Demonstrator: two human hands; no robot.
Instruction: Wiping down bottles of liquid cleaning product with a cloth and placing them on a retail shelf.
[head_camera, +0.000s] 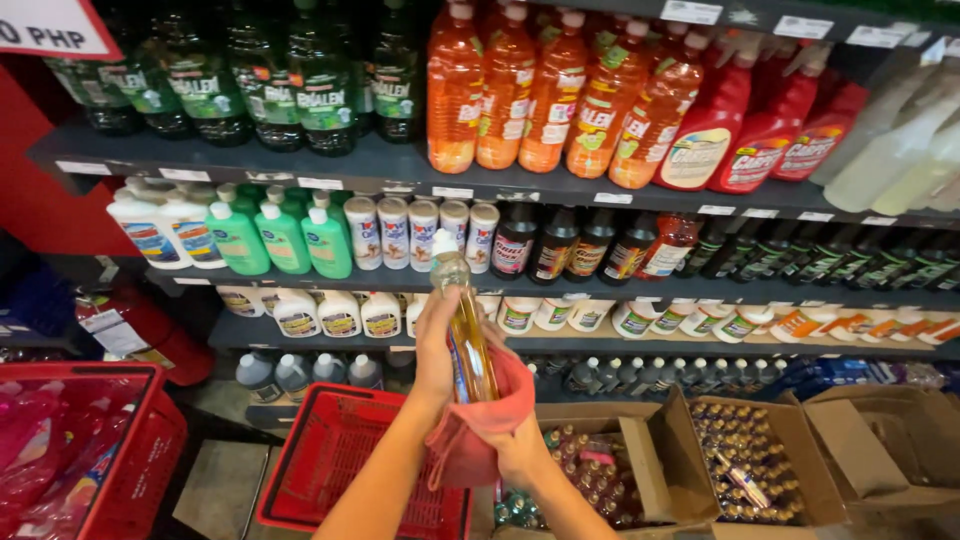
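Far to the left of your left hand (436, 345) sits a red basket (120, 470) with pink things in it; a second red basket (335, 465) sits just below and left of that hand, under your arm, and I cannot tell what is in it; up and to the left of the hand, green bottles (282, 238) and white bottles (160, 228) stand in a row on a dark shelf (250, 160).

Your left hand is wrapped around a tall clear bottle (465, 325) full of yellow liquid; the bottle stands upright, with its cap above your fingers and its bottom tucked into a pink cloth (478, 425).

Your right hand (520, 450) is just below and right of the left one; it is closed on the pink cloth from underneath, and the cloth cups the bottle's lower end.

High above both hands stand orange bottles (545, 90); to the right of them stand red spray bottles (745, 125).

Down and to the right of your right hand, open cardboard boxes (790, 440) sit side by side; small bottles with gold caps fill them.
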